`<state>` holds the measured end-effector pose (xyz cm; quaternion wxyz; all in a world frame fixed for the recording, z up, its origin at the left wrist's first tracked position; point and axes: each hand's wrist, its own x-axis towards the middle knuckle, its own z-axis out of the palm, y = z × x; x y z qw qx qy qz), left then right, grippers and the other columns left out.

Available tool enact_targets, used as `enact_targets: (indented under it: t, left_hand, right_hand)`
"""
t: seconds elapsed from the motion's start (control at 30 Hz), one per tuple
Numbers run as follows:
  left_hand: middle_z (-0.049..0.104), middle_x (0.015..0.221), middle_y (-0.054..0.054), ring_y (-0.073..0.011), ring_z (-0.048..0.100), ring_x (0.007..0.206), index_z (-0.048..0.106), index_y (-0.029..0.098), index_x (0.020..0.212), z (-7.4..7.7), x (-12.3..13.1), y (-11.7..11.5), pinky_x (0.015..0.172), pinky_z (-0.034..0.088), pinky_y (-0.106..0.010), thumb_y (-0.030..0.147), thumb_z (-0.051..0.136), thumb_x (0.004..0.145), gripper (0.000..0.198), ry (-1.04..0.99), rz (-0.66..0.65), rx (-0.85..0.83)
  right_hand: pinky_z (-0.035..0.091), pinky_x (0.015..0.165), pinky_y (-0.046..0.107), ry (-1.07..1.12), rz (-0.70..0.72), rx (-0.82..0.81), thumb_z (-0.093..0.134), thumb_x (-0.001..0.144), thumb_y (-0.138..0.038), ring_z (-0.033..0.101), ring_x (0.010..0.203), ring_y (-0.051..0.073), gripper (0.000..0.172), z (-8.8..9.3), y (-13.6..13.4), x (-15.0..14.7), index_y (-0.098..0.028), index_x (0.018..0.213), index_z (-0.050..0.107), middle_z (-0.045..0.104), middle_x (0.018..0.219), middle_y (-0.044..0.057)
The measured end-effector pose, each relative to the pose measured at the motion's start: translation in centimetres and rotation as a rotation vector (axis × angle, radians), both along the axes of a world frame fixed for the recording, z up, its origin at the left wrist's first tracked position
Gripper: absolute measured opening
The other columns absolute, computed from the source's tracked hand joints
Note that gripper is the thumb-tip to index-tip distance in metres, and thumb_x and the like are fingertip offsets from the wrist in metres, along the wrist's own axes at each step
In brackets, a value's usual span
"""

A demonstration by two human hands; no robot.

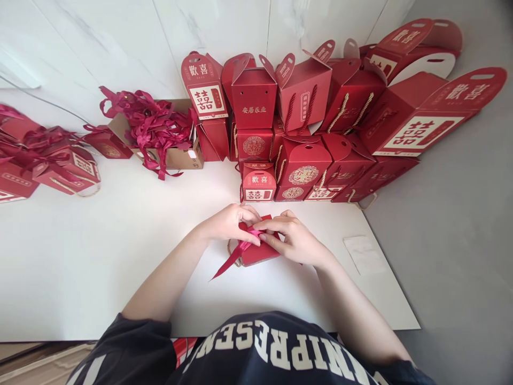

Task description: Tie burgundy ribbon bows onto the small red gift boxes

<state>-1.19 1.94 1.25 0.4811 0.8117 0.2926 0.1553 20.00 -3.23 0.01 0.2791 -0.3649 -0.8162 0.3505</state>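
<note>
At the left edge of the frame, several red cardboard boxes trimmed with dark pink ribbon (18,179) crowd together on a white, smooth surface (120,267). Next, in the upper left, an open brown cardboard carton (170,158) overflows with a tangled heap of magenta ribbons (160,123), some trailing over its front.

At the centre, the left hand (228,222) reaches in, its grip narrow, thumb and fingers pinching a shiny dark pink ribbon strip (236,254). The strip's pointed tail slants down to the left. Beneath it, just below the frame's middle, a small red cardboard box (260,255) rests on the surface, a beige twisted cord (229,248) looping out at its left side. From the right, the right hand (294,235) lies over the box, its grip also narrow, thumb and forefinger pinching the same strip close to the left fingertips.

From upper centre to upper right, red gift boxes printed with gold and white characters (304,171) stand stacked. At the right, a flat white paper piece (363,255) lies near the surface's edge.
</note>
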Motion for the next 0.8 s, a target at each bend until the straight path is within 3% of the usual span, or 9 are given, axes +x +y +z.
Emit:
enact_targets:
  t: [0.1, 0.23, 0.33, 0.43, 0.57, 0.8]
  left_hand:
    - [0.068, 0.092, -0.005, -0.019, 0.062, 0.096, 0.075, 0.018, 0.08, -0.1, -0.2, 0.0, 0.088, 0.048, -0.03, 0.037, 0.08, 0.068, 0.023, 0.035, -0.013, -0.012]
    - [0.066, 0.1, -0.006, -0.0175, 0.062, 0.088, 0.076, 0.018, 0.082, -0.6, -0.4, 0.1, 0.085, 0.049, -0.031, 0.04, 0.082, 0.064, 0.03, 0.089, 0.027, -0.052]
    - [0.065, 0.102, -0.006, -0.0164, 0.062, 0.085, 0.076, 0.019, 0.084, -0.8, -0.4, 0.2, 0.083, 0.049, -0.031, 0.04, 0.082, 0.063, 0.031, 0.085, 0.038, -0.088]
    - [0.064, 0.102, -0.006, -0.0159, 0.061, 0.084, 0.076, 0.018, 0.083, -0.9, -0.3, 0.2, 0.081, 0.049, -0.031, 0.041, 0.082, 0.064, 0.03, 0.079, 0.027, -0.087]
    - [0.063, 0.099, -0.005, -0.0143, 0.059, 0.081, 0.077, 0.019, 0.083, -0.7, -0.4, 0.1, 0.082, 0.049, -0.031, 0.039, 0.082, 0.064, 0.028, 0.074, 0.025, -0.068]
    - [0.061, 0.097, -0.004, -0.0101, 0.056, 0.072, 0.077, 0.018, 0.082, -0.8, -0.2, 0.0, 0.073, 0.05, -0.028, 0.038, 0.084, 0.063, 0.029, 0.038, 0.019, -0.085]
  right_hand:
    - [0.037, 0.077, 0.03, 0.065, 0.037, -0.127, 0.051, 0.093, -0.02, 0.055, 0.066, 0.013, 0.018, 0.2, 0.1, 0.9, -0.023, 0.102, 0.068, 0.065, 0.073, -0.002]
    - [0.038, 0.068, 0.026, 0.101, 0.021, -0.305, 0.043, 0.087, -0.007, 0.052, 0.069, 0.013, 0.022, 0.3, 0.7, 3.2, -0.019, 0.078, 0.059, 0.057, 0.074, -0.001]
    - [0.04, 0.074, 0.028, 0.041, 0.015, -0.27, 0.04, 0.088, -0.007, 0.052, 0.074, 0.014, 0.025, 0.3, 1.0, 3.7, -0.018, 0.072, 0.055, 0.053, 0.082, 0.0]
    - [0.041, 0.082, 0.031, 0.03, -0.001, -0.227, 0.05, 0.095, -0.027, 0.053, 0.084, 0.016, 0.025, 0.4, 0.7, 2.9, -0.018, 0.072, 0.058, 0.051, 0.089, 0.003]
    - [0.04, 0.089, 0.033, 0.003, -0.016, -0.176, 0.067, 0.086, -0.036, 0.051, 0.098, 0.02, 0.02, 0.3, 0.3, 2.0, -0.02, 0.075, 0.062, 0.052, 0.097, 0.004]
    - [0.042, 0.083, 0.03, 0.065, -0.009, -0.215, 0.058, 0.092, -0.033, 0.051, 0.084, 0.015, 0.023, 0.0, 0.8, 2.7, -0.018, 0.074, 0.055, 0.051, 0.092, 0.002]
